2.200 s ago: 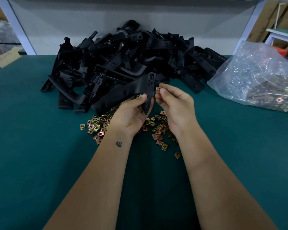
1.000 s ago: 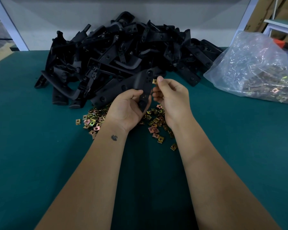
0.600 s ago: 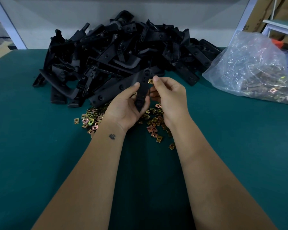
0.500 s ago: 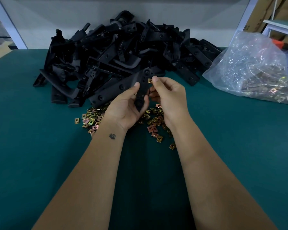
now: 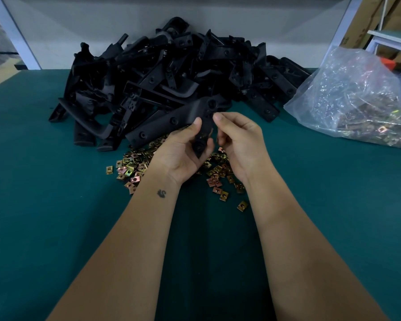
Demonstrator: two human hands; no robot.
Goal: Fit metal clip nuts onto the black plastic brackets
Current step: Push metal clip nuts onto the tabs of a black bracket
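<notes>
A black plastic bracket [image 5: 171, 121] is held above the green table covering [image 5: 44, 216], just near of the main stock. It is a long angled piece in matte moulded plastic with round recessed holes along its face; its left end reaches down toward the table, its right end bends down into the hands.

Left hand [image 5: 183, 154]: palm turned up and rightward, fingers and thumb curled round the lower right limb of the bracket, thumb tip lying along its face. Firm grip on the bracket.

Right hand [image 5: 239, 144]: just right of the bracket, fingers curled inward, thumb and forefinger tips meeting at the bracket's right edge. Whether a clip nut sits between these fingertips cannot be told; none is visible there.

Both forearms are bare and run in from the near edge. A small dark mark shows on the left wrist.

Loose clip nuts [image 5: 134, 165]: small, square, folded sheet-metal pieces with a centre hole and a brass-to-copper iridescent finish, scattered flat on the table beneath and either side of the hands.

Pile of black plastic brackets [image 5: 171, 66]: a tangled heap at the far centre, against a pale grey back panel [image 5: 79, 26].

Clear plastic bag [image 5: 357, 96]: crinkled and glossy, at far right, with more clip nuts inside.
</notes>
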